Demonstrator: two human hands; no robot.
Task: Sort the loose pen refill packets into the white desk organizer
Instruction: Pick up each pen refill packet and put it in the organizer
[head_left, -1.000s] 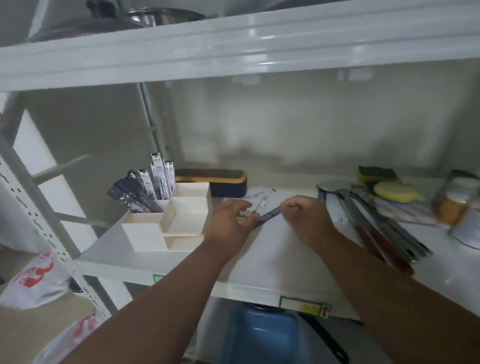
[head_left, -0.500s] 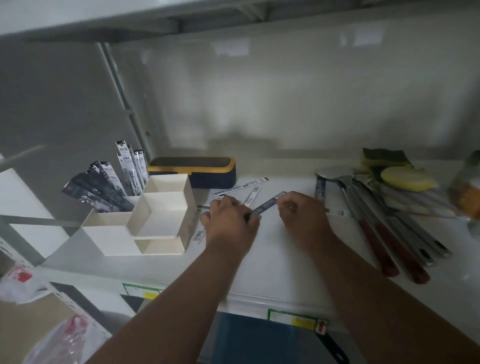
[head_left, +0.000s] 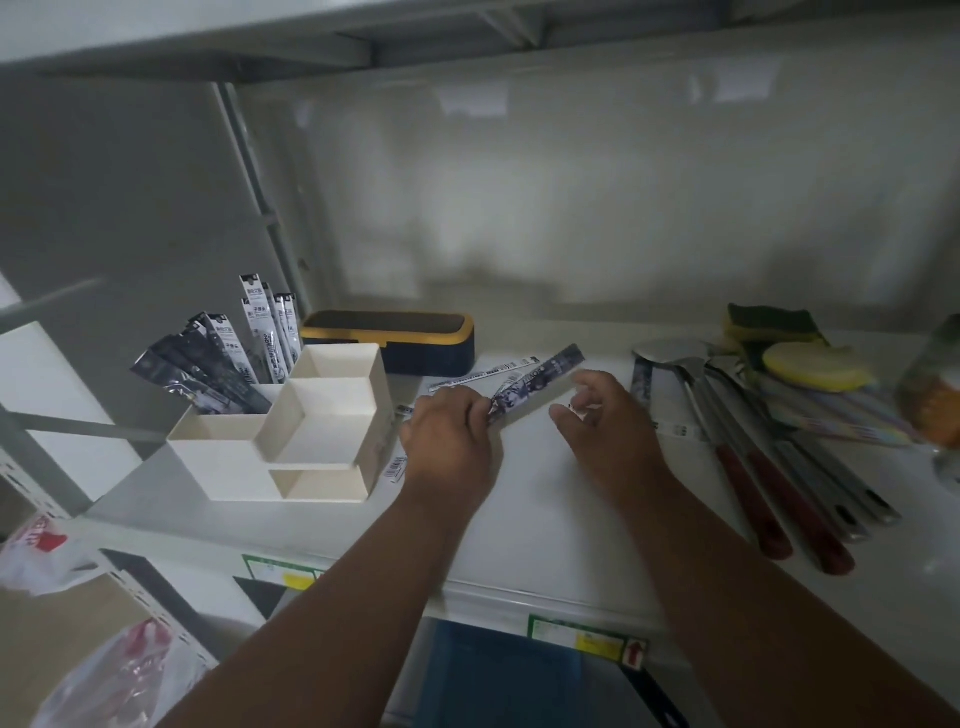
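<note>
The organizer (head_left: 291, 431) stands just left of the left hand (head_left: 449, 441), whose grip pinches a refill packet (head_left: 535, 382). More packets (head_left: 480, 375) lie beyond it. The right hand (head_left: 605, 421) hovers beside, loosely curled, holding nothing.

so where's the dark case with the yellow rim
In the head view the case lies at the back left of the shelf, just behind the white organizer and beyond the left hand.

The organizer (head_left: 291, 441) was white, the packet (head_left: 535, 382) at its three o'clock dark with pale print, the case (head_left: 395, 343) at twelve o'clock navy with a yellow rim.
</note>
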